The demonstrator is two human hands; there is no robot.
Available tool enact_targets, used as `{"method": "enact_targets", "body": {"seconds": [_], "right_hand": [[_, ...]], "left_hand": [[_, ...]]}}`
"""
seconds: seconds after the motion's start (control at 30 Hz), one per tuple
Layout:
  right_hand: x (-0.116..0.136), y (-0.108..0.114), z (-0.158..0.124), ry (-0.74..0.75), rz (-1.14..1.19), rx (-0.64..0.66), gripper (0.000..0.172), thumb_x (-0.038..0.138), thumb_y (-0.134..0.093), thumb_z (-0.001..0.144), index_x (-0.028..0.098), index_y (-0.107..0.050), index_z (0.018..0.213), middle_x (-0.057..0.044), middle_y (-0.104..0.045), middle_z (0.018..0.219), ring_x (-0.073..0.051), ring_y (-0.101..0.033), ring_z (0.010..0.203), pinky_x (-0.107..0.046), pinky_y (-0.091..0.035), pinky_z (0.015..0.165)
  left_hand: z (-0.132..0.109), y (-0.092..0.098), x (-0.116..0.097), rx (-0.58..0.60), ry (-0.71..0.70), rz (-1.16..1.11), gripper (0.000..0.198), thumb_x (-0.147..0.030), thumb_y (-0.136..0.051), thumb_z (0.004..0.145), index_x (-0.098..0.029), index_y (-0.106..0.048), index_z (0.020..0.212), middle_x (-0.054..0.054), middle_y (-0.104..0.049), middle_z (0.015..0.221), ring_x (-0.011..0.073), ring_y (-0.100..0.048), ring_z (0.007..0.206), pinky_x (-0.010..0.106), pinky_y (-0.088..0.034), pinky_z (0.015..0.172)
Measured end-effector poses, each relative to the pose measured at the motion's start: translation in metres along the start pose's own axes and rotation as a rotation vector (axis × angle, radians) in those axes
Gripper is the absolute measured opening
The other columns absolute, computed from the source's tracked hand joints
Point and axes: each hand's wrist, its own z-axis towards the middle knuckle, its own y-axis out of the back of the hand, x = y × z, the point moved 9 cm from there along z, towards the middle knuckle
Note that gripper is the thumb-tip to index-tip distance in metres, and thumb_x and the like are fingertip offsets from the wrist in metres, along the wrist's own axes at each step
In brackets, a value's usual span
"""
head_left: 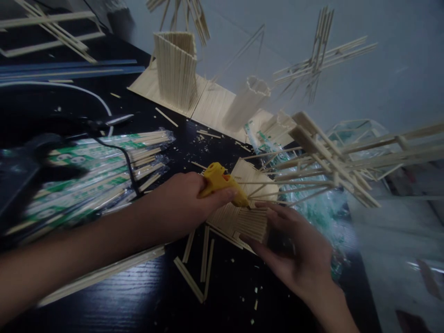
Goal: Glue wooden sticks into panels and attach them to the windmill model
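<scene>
My left hand [183, 203] is wrapped round a yellow glue gun [222, 182], whose nozzle points down at a small panel of glued wooden sticks [243, 217] on the dark table. My right hand [294, 249] grips the near right edge of that stick panel, fingers curled along its side. A black cord [125, 157] runs from the glue gun back to the left.
Packs of wrapped chopsticks [100, 180] lie at the left. Loose sticks [197, 263] are scattered near the front. Stick-built towers [176, 64] stand on a stick base at the back. A spiky stick structure [333, 166] juts out at the right over crumpled plastic wrapping [319, 212].
</scene>
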Motion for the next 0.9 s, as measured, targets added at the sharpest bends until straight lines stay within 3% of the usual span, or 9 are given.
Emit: {"method": "enact_targets", "body": {"seconds": [0.73, 0.9], "right_hand": [[0.0016, 0.0014, 0.0013, 0.008, -0.013, -0.003, 0.04, 0.03, -0.083, 0.086, 0.022, -0.061, 0.119, -0.014, -0.078, 0.117, -0.03, -0.078, 0.102, -0.044, -0.067, 0.079], [0.0021, 0.0005, 0.0016, 0.005, -0.022, -0.003, 0.041, 0.029, -0.084, 0.086, 0.02, -0.061, 0.119, -0.014, -0.078, 0.116, -0.03, -0.078, 0.103, -0.043, -0.067, 0.08]], "left_hand": [[-0.0089, 0.0081, -0.0081, -0.021, 0.0, -0.052, 0.063, -0.083, -0.054, 0.077, -0.022, -0.069, 0.074, 0.001, -0.062, 0.056, 0.0186, -0.057, 0.051, 0.03, -0.036, 0.048], [-0.008, 0.008, -0.0086, -0.019, 0.003, -0.033, 0.064, -0.083, -0.053, 0.078, -0.022, -0.07, 0.075, 0.002, -0.065, 0.061, 0.0192, -0.059, 0.055, 0.03, -0.037, 0.05]]}}
